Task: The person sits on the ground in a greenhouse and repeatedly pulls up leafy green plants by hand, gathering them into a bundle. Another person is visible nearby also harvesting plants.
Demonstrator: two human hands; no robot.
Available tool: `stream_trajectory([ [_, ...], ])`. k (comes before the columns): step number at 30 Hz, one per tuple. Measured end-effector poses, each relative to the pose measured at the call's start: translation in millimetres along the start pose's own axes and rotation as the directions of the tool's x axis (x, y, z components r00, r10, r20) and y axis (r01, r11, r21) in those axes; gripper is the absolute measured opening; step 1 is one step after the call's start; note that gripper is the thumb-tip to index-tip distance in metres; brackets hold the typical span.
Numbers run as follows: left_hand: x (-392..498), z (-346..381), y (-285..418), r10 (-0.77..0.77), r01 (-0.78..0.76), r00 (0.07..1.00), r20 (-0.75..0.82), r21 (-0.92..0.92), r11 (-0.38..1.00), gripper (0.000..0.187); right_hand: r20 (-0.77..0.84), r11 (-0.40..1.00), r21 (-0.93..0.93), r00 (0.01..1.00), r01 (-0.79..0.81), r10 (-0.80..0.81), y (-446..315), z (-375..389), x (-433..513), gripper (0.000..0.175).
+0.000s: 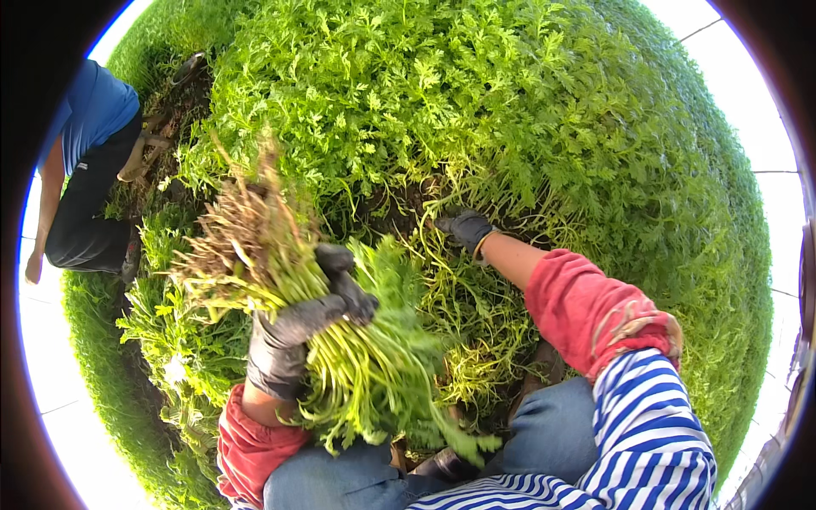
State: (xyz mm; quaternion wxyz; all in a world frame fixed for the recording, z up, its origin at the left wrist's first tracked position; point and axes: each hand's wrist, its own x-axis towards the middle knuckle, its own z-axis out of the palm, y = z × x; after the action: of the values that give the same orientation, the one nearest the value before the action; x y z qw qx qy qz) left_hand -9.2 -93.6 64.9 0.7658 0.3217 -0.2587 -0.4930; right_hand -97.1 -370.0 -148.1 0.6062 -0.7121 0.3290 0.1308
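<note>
My left hand, in a black glove, grips a thick bunch of uprooted leafy greens around the stems. Its brown roots point up and away to the left, and its leafy tops hang over my knees, blurred. Farther forward, my right hand, also black-gloved, reaches down to the soil at the foot of the standing greens. Pale stems lie beside its fingertips. Shadow and foliage partly hide those fingers, so whether they hold a stem cannot be told.
Loose, yellowing stems and leaves litter the ground between my knees. More cut or pulled greens lie in a heap at my left. A co-worker in a blue top crouches at the far left, beside a strip of bare soil.
</note>
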Motion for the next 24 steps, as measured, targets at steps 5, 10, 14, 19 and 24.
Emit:
stream_trajectory([
  [5, -0.8, 26.9, -0.2, -0.16, 0.204, 0.907, -0.389, 0.074, 0.976, 0.046, -0.212, 0.807, 0.563, 0.912, -0.181, 0.352, -23.9, 26.3, 19.1, 0.047],
  [10, -8.9, 25.7, 5.4, -0.179, 0.342, 0.826, -0.535, 0.223, 0.913, 0.052, 0.008, 0.673, 0.734, 0.992, -0.092, 0.127, -75.2, 37.1, -26.7, 0.026],
  [14, 1.2, 27.7, -6.1, -0.197, 0.339, 0.841, -0.505, 0.207, 0.918, 0.017, 0.01, 0.731, 0.578, 0.892, 0.364, -0.452, -104.7, 19.5, -108.0, 0.02],
  [19, 7.7, 33.2, -22.6, -0.246, 0.444, 0.757, -0.606, 0.199, 0.874, 0.018, 0.098, 0.719, -0.026, 0.717, 0.695, -0.69, -128.2, 36.3, -174.2, 0.03],
  [24, 10.4, 45.9, -31.0, -0.211, 0.347, 0.816, -0.538, 0.165, 0.923, 0.039, 0.238, 0.683, 0.721, 0.884, 0.116, -0.403, -100.5, 32.3, -174.7, 0.036],
])
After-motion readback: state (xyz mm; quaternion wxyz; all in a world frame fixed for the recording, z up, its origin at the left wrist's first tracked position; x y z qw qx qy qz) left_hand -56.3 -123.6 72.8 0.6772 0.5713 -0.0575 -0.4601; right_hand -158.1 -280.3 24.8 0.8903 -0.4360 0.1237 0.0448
